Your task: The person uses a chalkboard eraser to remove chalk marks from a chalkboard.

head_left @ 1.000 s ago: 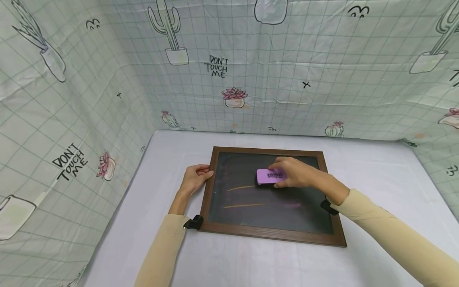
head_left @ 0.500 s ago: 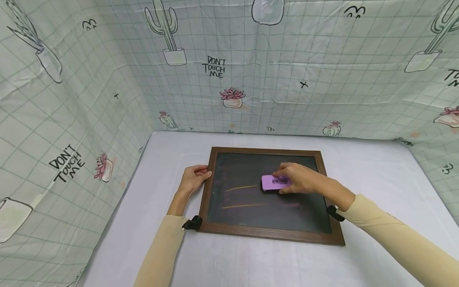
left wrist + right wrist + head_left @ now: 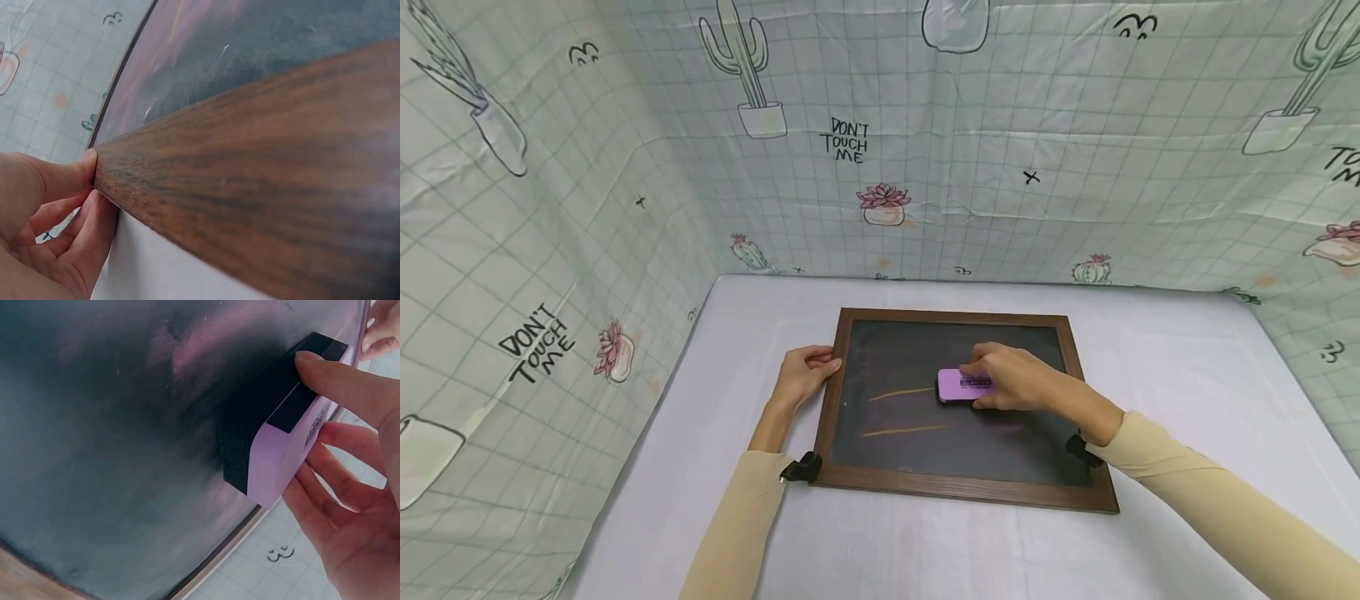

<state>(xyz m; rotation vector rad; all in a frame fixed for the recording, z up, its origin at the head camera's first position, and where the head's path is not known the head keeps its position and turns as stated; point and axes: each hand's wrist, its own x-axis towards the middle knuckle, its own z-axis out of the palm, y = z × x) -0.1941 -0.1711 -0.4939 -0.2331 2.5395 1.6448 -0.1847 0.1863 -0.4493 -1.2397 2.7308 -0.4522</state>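
A chalkboard (image 3: 895,458) in a brown wooden frame lies flat on the white table. Two thin orange chalk lines (image 3: 906,431) run across its left half, and faint pinkish smears show in the right wrist view. My left hand (image 3: 801,377) pinches the frame's left edge; in the left wrist view the thumb meets the wooden frame (image 3: 237,156) with fingers bent below it. My right hand (image 3: 1018,379) grips a purple eraser (image 3: 953,385) with a black underside, near the board's middle. In the right wrist view, the thumb presses the eraser's (image 3: 275,456) black side, fingers against its purple back.
Around the board spreads the white tabletop (image 3: 925,550). Behind it and at the sides hangs a pale gridded cloth (image 3: 940,133) printed with cacti and lettering. Black straps (image 3: 1082,450) sit at both wrists.
My right hand has brought the eraser toward the board's near side and right, then back left toward the upper orange line. The left hand stays at the frame. The pink smear looks fainter.
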